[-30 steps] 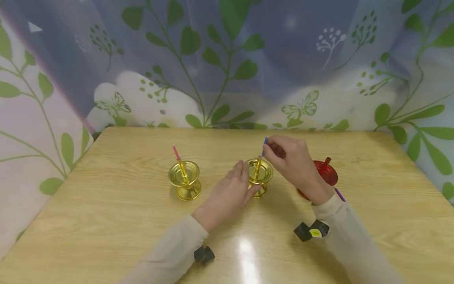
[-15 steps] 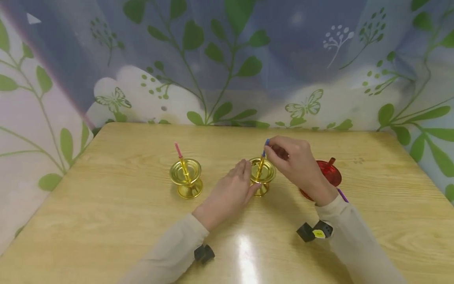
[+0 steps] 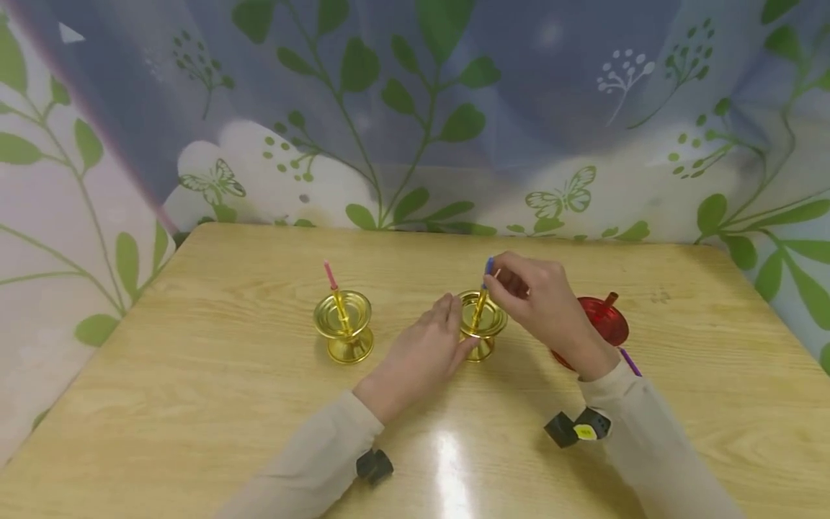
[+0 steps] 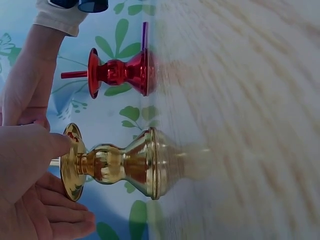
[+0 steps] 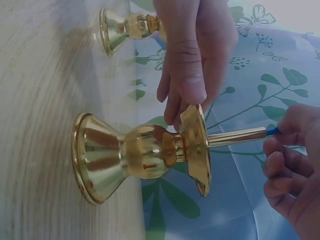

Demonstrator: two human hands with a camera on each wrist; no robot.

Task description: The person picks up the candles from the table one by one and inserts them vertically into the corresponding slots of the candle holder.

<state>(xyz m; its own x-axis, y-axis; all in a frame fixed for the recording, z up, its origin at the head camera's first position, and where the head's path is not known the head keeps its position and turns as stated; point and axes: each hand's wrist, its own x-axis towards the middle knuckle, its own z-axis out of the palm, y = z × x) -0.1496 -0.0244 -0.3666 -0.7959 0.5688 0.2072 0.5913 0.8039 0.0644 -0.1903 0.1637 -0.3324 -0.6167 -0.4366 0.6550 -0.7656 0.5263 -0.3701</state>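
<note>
A gold candlestick (image 3: 480, 351) stands upright on the wooden table, its dish rim held between the thumb and fingers of my left hand (image 3: 421, 357). The right wrist view shows that thumb on the rim and the fingers behind it. Above the candlestick's tube, my right hand (image 3: 538, 295) pinches a slim blue candle (image 3: 489, 265) between thumb and forefinger. In the right wrist view, the candle's lower end (image 5: 271, 131) meets the tube's mouth; how deep it sits inside cannot be seen. My right fingers partly cover the candle.
Left of my hands stands another gold candlestick (image 3: 350, 349) bearing a pink candle (image 3: 330, 274). A red candlestick (image 3: 604, 321), partly behind my right wrist, stands at right with a purple candle (image 3: 630, 362) at its base. A leaf-patterned curtain (image 3: 415, 144) hangs behind the table.
The blue candle has come from just beside the tube's top into line with it, its lower end now at the mouth. My left hand keeps its hold; the head view shifts slightly.
</note>
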